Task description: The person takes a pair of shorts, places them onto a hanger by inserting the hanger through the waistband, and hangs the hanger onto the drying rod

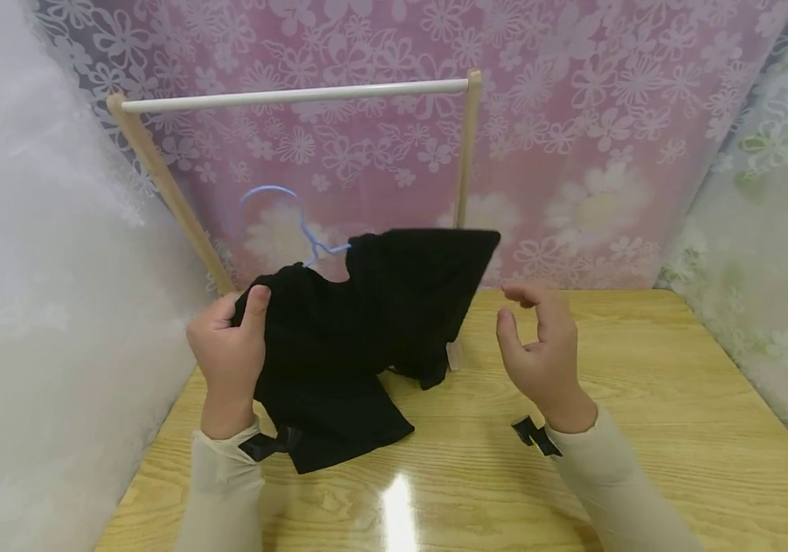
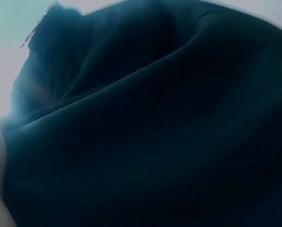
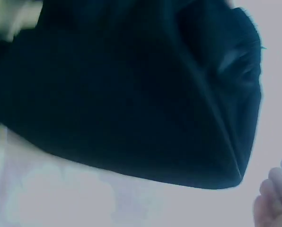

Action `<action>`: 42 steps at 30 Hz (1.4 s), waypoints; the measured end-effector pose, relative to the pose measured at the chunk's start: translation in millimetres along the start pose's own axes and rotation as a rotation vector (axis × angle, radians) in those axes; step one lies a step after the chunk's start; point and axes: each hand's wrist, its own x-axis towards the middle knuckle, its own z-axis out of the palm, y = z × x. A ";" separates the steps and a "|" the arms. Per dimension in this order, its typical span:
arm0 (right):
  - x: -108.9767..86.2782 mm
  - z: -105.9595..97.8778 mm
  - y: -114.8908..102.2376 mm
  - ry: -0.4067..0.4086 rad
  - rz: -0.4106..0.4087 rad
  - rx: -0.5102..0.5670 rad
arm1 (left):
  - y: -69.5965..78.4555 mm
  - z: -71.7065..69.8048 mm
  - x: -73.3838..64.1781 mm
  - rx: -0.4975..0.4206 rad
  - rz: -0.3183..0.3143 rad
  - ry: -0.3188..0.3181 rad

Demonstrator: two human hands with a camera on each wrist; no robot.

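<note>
A black short-sleeved shirt (image 1: pixel 325 330) hangs in the air over the table, tilted, with a blue hanger (image 1: pixel 307 230) inside it; only the hook and neck of the hanger show above the collar. My left hand (image 1: pixel 231 345) grips the shirt at its left shoulder, thumb on top. To the right of the other sleeve, my right hand (image 1: pixel 542 345) is apart from the cloth, its fingers loosely bent with nothing between them. Black fabric (image 2: pixel 145 132) fills most of the left wrist view. In the right wrist view the sleeve (image 3: pixel 131 109) spreads wide, with fingertips (image 3: pixel 276 189) at the right edge.
Behind the shirt stands a rack with a white rail (image 1: pixel 297 95) and wooden posts (image 1: pixel 466 153). The wood-grain table (image 1: pixel 642 399) extends to the right. A pink flowered curtain (image 1: pixel 608 115) covers the back, and pale sheeting (image 1: pixel 56 268) closes the left side.
</note>
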 end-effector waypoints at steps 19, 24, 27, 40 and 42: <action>-2.7 -1.4 3.3 -0.427 -0.055 -0.232 | -6.3 19.0 -9.9 0.138 0.192 -0.402; -4.0 0.9 2.5 -0.485 0.015 -0.171 | -8.1 23.2 -11.9 0.120 0.168 -0.494; -6.0 2.3 3.1 -0.474 0.083 -0.116 | -8.5 25.9 -13.1 0.111 0.172 -0.529; -6.6 4.6 2.3 -0.406 0.174 -0.049 | -14.9 30.5 -14.2 0.088 0.197 -0.555; -7.0 5.1 2.3 -0.416 0.175 -0.045 | -15.2 30.5 -15.0 0.088 0.192 -0.559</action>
